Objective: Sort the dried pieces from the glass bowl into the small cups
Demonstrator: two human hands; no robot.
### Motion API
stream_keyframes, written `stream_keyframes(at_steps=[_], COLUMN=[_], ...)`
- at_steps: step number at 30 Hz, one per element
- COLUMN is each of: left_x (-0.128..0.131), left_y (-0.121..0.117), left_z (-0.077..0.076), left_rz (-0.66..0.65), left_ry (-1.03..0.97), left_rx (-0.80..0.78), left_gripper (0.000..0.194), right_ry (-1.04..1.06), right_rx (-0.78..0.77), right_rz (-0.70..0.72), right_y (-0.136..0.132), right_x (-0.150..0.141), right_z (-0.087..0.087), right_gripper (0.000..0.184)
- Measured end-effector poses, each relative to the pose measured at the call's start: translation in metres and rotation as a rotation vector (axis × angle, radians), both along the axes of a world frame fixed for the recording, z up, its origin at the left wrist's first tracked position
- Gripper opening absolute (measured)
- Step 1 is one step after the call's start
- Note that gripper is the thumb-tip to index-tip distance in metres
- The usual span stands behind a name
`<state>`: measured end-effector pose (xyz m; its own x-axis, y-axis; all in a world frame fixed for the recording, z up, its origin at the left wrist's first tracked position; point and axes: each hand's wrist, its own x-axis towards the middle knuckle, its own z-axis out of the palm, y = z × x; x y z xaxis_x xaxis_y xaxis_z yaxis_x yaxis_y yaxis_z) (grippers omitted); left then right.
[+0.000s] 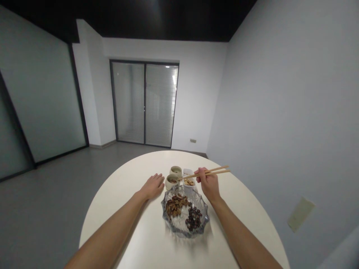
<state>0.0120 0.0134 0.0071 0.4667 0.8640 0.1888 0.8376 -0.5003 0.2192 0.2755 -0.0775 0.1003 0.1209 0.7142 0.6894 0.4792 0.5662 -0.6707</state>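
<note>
My right hand (208,184) is closed round a pair of wooden chopsticks (213,172). Their tips reach left, over a small round cup (171,181) and a white square dish (189,183) of light nuts. My left hand (153,185) lies flat on the table, fingers stretched out, just left of that cup and holding nothing. Between my forearms stands a cut-glass bowl (169,220) with brown pecans (175,205) on its left side and dark nuts (194,218) on its right.
A second round cup (175,170) and another white square dish (187,172) stand behind the first pair. All rest on a round white table (140,231). A grey wall rises close on the right; a glass sliding door (145,104) is at the back.
</note>
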Motion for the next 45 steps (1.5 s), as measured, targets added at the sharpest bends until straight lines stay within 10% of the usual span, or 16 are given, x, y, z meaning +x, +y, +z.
stream_keyframes(at_steps=[17,45], left_x=[0.000,0.001], left_y=[-0.004,0.001], left_z=[0.005,-0.004], left_rz=[0.010,0.014], left_ry=[0.006,0.000], left_rx=[0.000,0.010], left_gripper=[0.049,0.052], right_ry=[-0.189,-0.139], right_rx=[-0.127,-0.270], right_rz=[0.196,0.118], right_y=[0.032,-0.021], right_x=[-0.011,0.048], right_z=[-0.011,-0.012], right_gripper=[0.037,0.058])
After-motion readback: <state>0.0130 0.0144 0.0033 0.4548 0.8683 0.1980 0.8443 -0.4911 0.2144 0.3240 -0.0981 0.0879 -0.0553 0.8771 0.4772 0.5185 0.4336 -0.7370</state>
